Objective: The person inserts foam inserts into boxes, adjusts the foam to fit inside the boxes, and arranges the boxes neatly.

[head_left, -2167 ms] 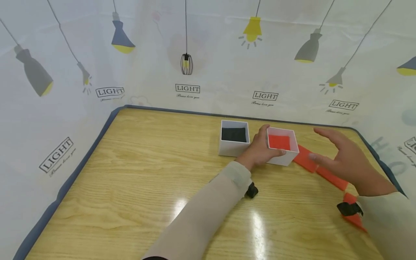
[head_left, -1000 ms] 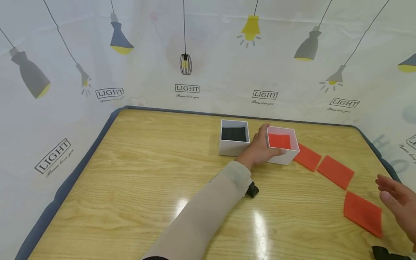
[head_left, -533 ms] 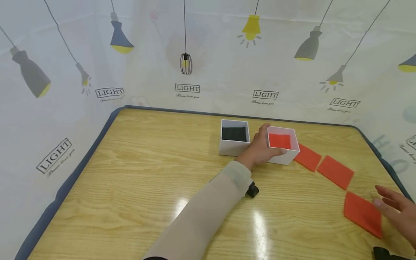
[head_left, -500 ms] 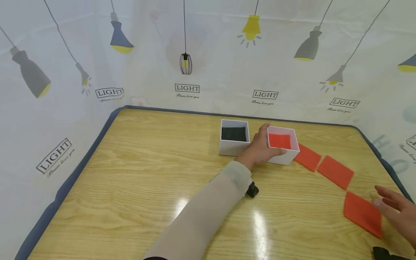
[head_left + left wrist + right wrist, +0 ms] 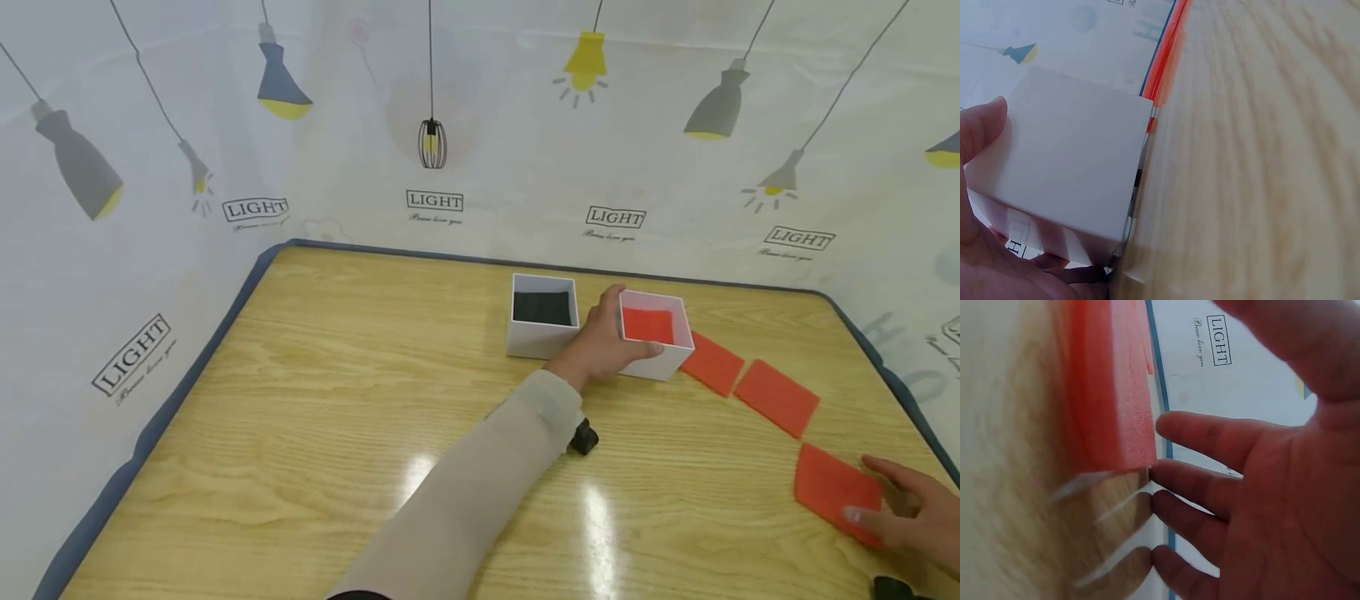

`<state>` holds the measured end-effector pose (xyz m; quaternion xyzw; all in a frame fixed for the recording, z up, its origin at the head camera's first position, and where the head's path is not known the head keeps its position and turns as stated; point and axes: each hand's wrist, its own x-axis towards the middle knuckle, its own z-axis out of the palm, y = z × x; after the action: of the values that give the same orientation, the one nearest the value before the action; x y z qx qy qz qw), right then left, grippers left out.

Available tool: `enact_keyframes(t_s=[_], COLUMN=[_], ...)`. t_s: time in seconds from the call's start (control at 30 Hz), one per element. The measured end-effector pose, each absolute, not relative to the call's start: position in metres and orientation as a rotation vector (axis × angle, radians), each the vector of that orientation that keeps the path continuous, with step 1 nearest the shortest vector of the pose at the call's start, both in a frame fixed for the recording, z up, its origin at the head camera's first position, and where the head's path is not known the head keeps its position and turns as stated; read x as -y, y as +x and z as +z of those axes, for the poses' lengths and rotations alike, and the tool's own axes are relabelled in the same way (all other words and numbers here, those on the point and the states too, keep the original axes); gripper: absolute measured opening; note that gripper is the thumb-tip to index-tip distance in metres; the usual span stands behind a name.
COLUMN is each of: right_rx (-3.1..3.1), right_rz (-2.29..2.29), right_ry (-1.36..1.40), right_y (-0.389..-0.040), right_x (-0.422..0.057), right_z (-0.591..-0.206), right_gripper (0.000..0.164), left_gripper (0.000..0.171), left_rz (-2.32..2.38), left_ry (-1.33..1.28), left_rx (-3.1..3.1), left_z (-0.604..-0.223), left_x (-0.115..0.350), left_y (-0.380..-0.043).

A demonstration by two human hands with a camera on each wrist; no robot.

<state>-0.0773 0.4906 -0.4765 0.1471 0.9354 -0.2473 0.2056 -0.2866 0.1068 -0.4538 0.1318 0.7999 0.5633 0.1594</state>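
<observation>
Lower now, my right hand point(image 5: 921, 518) stands wide, seemingly ready at the nearest red piece point(image 5: 831, 487); left hand point(image 5: 600, 342) holds red-filled box point(image 5: 660, 365).

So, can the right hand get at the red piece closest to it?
Probably yes: the right hand overlaps the edge of that red piece in the head view, and no other object covers it or stands between.
</observation>
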Motion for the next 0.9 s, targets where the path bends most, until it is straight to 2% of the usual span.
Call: enact_keyframes(t_s=[0.1,0.37,0.63,0.9], right_rx=[-2.600,-2.638,-2.608,-2.643], right_rz=[-0.610,-0.600,-0.591,-0.444], right_ry=[0.331,0.267,0.254,0.215], right_y=[-0.080,-0.075,-0.077,-0.082], right_x=[-0.490,-0.485,-0.479,-0.474], right_z=[-0.476,-0.477,-0.474,-0.468], right_gripper=[0.118,0.114,0.118,0.112], left_gripper=[0.103,0.102,0.100,0.101], left_rz=[1.609,1.614,1.597,1.602], left_ry=[0.382,0.383,0.363,0.366], left_rx=[-2.286,-2.279,-2.280,-2.285], left_z=[-0.454,-0.453,-0.451,-0.453], left_x=[-0.107,-0.107,-0.106,-0.107], left_y=[-0.287,-0.287,-0.285,-0.285])
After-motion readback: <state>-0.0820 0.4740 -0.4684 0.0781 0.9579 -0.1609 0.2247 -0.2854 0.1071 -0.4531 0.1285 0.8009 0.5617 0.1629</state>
